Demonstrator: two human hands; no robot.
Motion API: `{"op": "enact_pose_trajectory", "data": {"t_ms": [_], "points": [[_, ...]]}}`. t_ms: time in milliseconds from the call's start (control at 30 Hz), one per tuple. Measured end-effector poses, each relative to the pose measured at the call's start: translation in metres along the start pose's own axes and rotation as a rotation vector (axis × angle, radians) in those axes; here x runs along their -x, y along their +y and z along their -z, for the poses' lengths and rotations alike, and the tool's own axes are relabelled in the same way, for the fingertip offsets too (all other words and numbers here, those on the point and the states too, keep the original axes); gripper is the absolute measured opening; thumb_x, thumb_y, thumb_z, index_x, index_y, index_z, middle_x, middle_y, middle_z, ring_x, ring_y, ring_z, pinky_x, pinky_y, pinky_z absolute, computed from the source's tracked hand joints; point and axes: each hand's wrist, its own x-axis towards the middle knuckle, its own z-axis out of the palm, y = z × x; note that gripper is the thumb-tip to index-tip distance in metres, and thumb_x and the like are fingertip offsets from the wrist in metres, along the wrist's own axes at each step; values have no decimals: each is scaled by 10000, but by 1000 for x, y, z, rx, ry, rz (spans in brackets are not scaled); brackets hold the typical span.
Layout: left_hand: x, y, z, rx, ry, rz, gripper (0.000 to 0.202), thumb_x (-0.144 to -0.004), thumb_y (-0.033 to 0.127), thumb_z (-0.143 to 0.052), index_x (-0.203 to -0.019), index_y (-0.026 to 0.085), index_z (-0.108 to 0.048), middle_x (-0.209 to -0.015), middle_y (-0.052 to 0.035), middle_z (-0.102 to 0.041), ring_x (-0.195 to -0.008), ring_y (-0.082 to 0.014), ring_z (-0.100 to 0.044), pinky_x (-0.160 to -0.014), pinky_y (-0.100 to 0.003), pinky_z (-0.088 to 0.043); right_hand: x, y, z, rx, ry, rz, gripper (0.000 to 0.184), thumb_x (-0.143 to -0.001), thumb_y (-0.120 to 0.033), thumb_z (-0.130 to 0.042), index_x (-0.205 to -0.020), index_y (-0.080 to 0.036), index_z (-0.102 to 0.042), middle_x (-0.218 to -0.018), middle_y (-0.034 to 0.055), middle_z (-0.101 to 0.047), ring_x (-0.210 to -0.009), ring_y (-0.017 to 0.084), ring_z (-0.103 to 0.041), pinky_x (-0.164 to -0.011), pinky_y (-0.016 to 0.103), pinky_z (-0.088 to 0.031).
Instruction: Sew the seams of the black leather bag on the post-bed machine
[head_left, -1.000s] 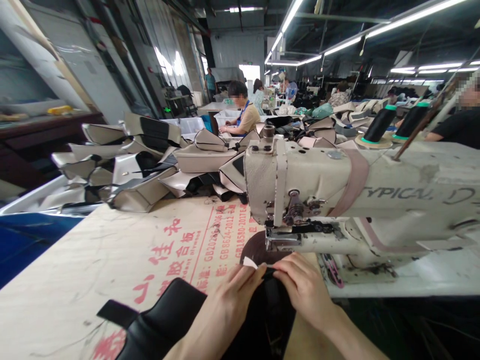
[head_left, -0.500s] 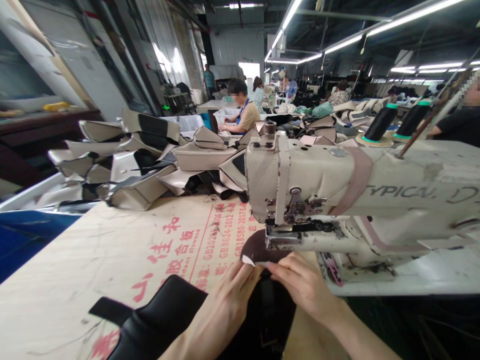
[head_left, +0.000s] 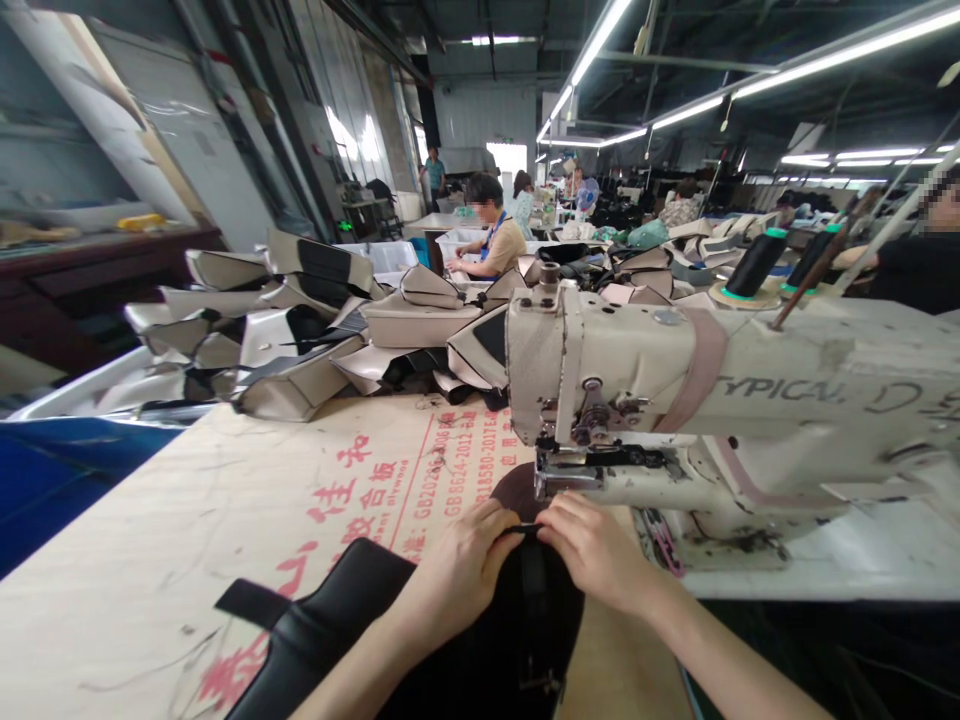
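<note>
A black leather-like sewn piece [head_left: 352, 600] lies across the front of the plywood board, with a strap-like tab sticking out at its left. My left hand [head_left: 472, 550] pinches the dark upper edge of this piece between thumb and fingers. Close beside it, my right hand [head_left: 589, 550] grips the same edge from the right, with a short dark strip showing between the fingertips. Just beyond my hands is the sewing machine [head_left: 615, 360], its needle area close above a dark brown rounded part [head_left: 521, 492]. My fingers hide part of the edge.
The plywood board [head_left: 225, 510] bears red printing. Behind it a heap of beige and black sewn pieces [head_left: 300, 330] reaches to the machine head. Black thread spools [head_left: 756, 262] stand on top of the machine. A co-worker [head_left: 495, 235] sits beyond the heap; another person [head_left: 907, 250] is at right.
The white bit at my left fingertips no longer shows; a dark edge is now between both hands. My fingers have curled over it. The camera view has shifted slightly.
</note>
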Motion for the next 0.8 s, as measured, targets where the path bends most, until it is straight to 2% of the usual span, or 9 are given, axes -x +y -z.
{"op": "enact_pose_trajectory", "data": {"t_ms": [100, 167, 267, 367, 467, 567, 633, 700, 800], "points": [[3, -4, 10, 29, -23, 9, 199, -867, 269, -449, -888, 204, -636, -839, -10, -626, -797, -138, -583, -734, -235, -451, 0, 0, -1, -51, 14, -7, 167, -915, -189, -422, -856, -152, -575, -812, 33, -563, -792, 143, -495, -705, 263, -394], [10, -9, 18, -25, -62, 10, 197, -847, 282, -488, -964, 232, -638, -883, -8, -647, -832, -152, -594, -753, -248, -451, 2, 0, -1, -71, 23, -10, 170, -918, -194, -421, -854, -153, -574, -798, 26, -561, -786, 137, -497, -705, 256, -393], [22, -18, 27, -100, -96, -10, 284, -865, 283, -450, -1111, 293, -592, -1035, -12, -653, -968, -178, -582, -867, -298, -425, 4, 2, 0, -113, 40, -26, 181, -920, -214, -424, -846, -156, -578, -788, 25, -559, -784, 137, -498, -707, 258, -389], [27, -27, 22, 3, -66, 3, 321, -886, 316, -395, -1158, 319, -564, -1139, 3, -619, -1072, -177, -529, -948, -312, -376, 3, 4, 0, -147, 47, -43, 200, -921, -230, -423, -837, -159, -591, -783, 28, -568, -776, 137, -505, -702, 256, -389], [23, -35, 6, 199, -16, 126, 327, -886, 372, -357, -986, 224, -631, -945, -3, -650, -898, -164, -564, -819, -269, -430, 1, 1, 0, -158, 53, -78, 213, -919, -227, -425, -823, -161, -603, -767, 23, -576, -757, 129, -518, -688, 240, -387], [9, -42, -6, 297, 46, 237, 380, -875, 422, -339, -717, 161, -565, -667, 25, -555, -664, -131, -502, -629, -226, -408, 0, -7, -3, -283, 41, -182, 228, -911, -244, -435, -797, -161, -615, -749, 9, -586, -718, 116, -528, -667, 218, -378], [-6, -43, -5, 283, 67, 255, 390, -865, 443, -339, -643, 164, -500, -592, 43, -470, -601, -118, -445, -557, -215, -357, 0, -12, -10, -444, 63, -317, 252, -898, -295, -453, -770, -155, -619, -724, 3, -589, -689, 115, -523, -643, 210, -368], [-28, -42, 4, 218, 25, 231, 389, -852, 445, -348, -610, 170, -479, -564, 47, -436, -573, -115, -421, -526, -213, -318, -1, -14, -22, -633, 158, -493, 307, -880, -379, -468, -750, -145, -620, -690, 0, -582, -668, 121, -511, -605, 206, -359], [-67, -39, 20, 83, -81, 183, 335, -799, 409, -429, -575, 178, -521, -552, 36, -486, -570, -126, -458, -550, -223, -328, -6, -16, -44, -997, 373, -744, 389, -819, -498, -515, -716, -136, -614, -653, 0, -572, -652, 131, -502, -569, 204, -357]]}}
